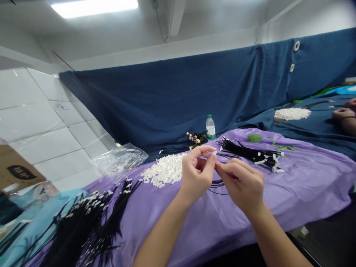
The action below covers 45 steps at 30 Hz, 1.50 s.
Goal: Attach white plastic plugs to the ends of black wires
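Observation:
My left hand [198,172] pinches a small white piece [214,152] between thumb and index finger, over the purple cloth [205,226]. Close beside it, my right hand [241,181] has its fingertips pressed together on a thin black cord, mostly hidden by the fingers. More black cord [218,183] hangs in loops behind and between the hands. A heap of white pieces [167,170] lies just left of my left hand. Beyond my right hand rests a bundle of black cords [250,152] with white ends.
Large bundles of black cords [75,230] lie at the left, near clear plastic [122,159] and a cardboard box [19,170]. A bottle [210,128] and flowers [194,138] stand behind. Another person's hands [346,115] and a second white heap [292,114] are far right.

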Tool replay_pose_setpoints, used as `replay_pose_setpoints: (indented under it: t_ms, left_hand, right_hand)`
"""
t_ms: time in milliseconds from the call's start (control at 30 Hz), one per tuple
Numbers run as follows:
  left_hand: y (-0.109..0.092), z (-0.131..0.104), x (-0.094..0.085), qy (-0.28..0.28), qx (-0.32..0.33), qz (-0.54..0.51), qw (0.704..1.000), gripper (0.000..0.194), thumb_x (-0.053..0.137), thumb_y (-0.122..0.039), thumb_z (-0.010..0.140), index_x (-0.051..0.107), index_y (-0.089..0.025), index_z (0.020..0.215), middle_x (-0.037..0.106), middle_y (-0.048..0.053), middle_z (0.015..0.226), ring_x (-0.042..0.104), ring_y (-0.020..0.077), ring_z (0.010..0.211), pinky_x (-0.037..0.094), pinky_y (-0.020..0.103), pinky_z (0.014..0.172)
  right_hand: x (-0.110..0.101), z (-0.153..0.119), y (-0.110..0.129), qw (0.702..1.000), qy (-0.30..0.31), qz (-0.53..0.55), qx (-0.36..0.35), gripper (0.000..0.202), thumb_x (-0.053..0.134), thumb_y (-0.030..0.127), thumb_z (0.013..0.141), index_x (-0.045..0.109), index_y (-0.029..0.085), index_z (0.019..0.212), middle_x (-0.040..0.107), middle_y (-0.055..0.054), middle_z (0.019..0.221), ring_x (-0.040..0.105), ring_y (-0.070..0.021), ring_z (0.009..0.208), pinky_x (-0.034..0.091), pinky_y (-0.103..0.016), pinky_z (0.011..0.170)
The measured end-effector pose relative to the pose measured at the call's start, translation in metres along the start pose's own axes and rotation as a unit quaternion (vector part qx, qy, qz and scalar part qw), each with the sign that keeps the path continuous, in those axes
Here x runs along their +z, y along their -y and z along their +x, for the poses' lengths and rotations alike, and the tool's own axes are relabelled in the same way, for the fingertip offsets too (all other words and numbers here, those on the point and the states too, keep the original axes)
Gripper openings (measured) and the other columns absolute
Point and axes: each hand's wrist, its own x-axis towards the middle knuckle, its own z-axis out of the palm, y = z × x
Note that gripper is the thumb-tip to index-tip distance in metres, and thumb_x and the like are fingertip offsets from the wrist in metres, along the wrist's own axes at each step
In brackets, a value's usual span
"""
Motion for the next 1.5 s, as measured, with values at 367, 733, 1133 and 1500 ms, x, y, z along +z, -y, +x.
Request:
replay_pose_setpoints:
  t_ms: [367, 733, 1133, 1500]
  left_hand:
    - [0.008, 0.000, 0.003, -0.015, 0.001, 0.019, 1.000, 0.017, 0.061, -0.028, 0.085, 0.065, -0.015, 0.095, 0.054, 0.000, 0.068, 0.050, 0.0074, 0.051, 0.037, 0.020, 0.047]
    - [0.003, 0.011, -0.006, -0.007, -0.050, -0.048, 0.998, 0.025, 0.066, -0.035, 0.082, 0.063, -0.017, 0.099, 0.058, -0.003, 0.069, 0.035, 0.0020, 0.042, 0.028, 0.017, 0.040]
    - [0.001, 0.006, -0.004, -0.030, -0.026, -0.027, 0.999, 0.022, 0.068, -0.030, 0.081, 0.066, -0.014, 0.095, 0.053, -0.001, 0.069, 0.033, 0.0014, 0.046, 0.021, 0.018, 0.041]
    - [0.006, 0.008, -0.001, -0.031, -0.039, -0.047, 0.998, 0.018, 0.067, -0.027, 0.080, 0.066, -0.013, 0.092, 0.053, -0.002, 0.066, 0.035, 0.0009, 0.044, 0.022, 0.017, 0.040]
  right_hand:
    - [-0.001, -0.004, -0.010, 0.999, 0.004, -0.031, 0.009, 0.017, 0.065, 0.008, 0.083, 0.059, 0.018, 0.071, 0.052, 0.002, 0.059, 0.044, -0.0082, 0.053, 0.035, -0.024, 0.052]
    - [0.002, 0.000, -0.010, 0.996, -0.012, -0.087, 0.018, 0.011, 0.060, 0.014, 0.088, 0.057, 0.019, 0.097, 0.059, 0.000, 0.075, 0.053, -0.0101, 0.062, 0.045, -0.024, 0.061]
    - [0.006, 0.002, -0.009, 0.997, 0.022, -0.067, 0.014, 0.007, 0.053, 0.012, 0.092, 0.053, 0.019, 0.093, 0.058, -0.002, 0.080, 0.053, -0.0137, 0.074, 0.045, -0.027, 0.069]
    - [0.007, 0.000, -0.011, 0.997, 0.030, -0.077, -0.004, 0.008, 0.055, 0.012, 0.092, 0.053, 0.020, 0.093, 0.065, -0.001, 0.087, 0.061, -0.0143, 0.082, 0.032, -0.047, 0.108]
